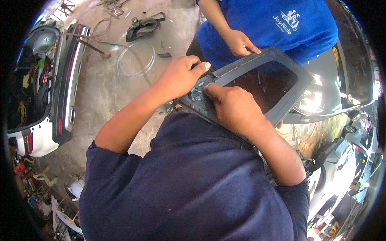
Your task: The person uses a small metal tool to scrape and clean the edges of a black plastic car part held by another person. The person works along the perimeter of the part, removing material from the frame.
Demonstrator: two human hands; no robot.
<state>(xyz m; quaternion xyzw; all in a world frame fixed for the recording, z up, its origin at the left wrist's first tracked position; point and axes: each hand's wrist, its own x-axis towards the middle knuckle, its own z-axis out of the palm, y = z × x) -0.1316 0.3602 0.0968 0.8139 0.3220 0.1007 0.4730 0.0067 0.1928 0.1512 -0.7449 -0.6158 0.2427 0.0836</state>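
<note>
A dark car quarter window (261, 86) with a wide black border lies tilted in front of me. Its left corner bears a patch of whitish residue (196, 93). My left hand (183, 76) is closed round the upper edge of that corner, thumb extended along it. Over the border beside the residue, my right hand (237, 106) is curled with its index finger and thumb at the patch; whatever it pinches, if anything, is hidden. Across from me, a co-worker's hand (240, 42) rests its fingers on the far edge of the window.
A person in a blue shirt (241, 20) stands opposite. On the concrete floor lie a coiled clear hose (136, 59), a thin reddish hose (140, 60), a hammer (94, 49) and a black bag (145, 27). A car's open rear (60, 88) stands left, a grey car (321, 94) right.
</note>
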